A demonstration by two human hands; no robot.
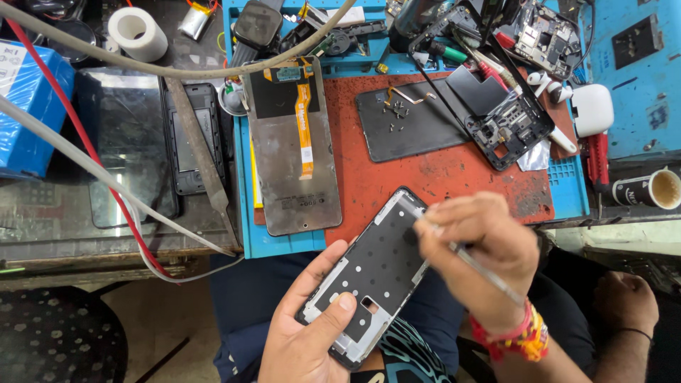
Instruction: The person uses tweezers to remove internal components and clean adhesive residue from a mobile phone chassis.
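- Left hand (308,333) is gripping the phone frame (369,273) from below, thumb lying across its dark inner face near the lower end; grip clenched on the frame.
- Right hand (482,259) is pinching a thin metal tool (489,271), its tip resting at the frame's upper right edge; grip closed on the tool. A red-and-yellow thread band is sitting on this wrist.
- The frame is being held over the lap, just off the near edge of the bench (42,213). Its long axis is running diagonally, lower end toward the left hand, upper end pointing up and right toward the red mat (440,177).
- On the mat's left edge a detached display panel (294,149) is lying back side up, long axis running away from the person, with an orange ribbon strip down its middle and a small line of print near the bottom.
- Farther up the mat, a dark back cover (411,124) is carrying a few small screws; beside it a second phone body (507,131) is lying tilted.
- The red mat is resting on a blue work mat (567,184).
- A blue package (28,106) with white print is sitting at the far left; a white tape roll (138,32) is standing behind it.
- A paper cup (652,190), dark with pale lettering, is lying on its side at the right, near a white earbud case (592,108).
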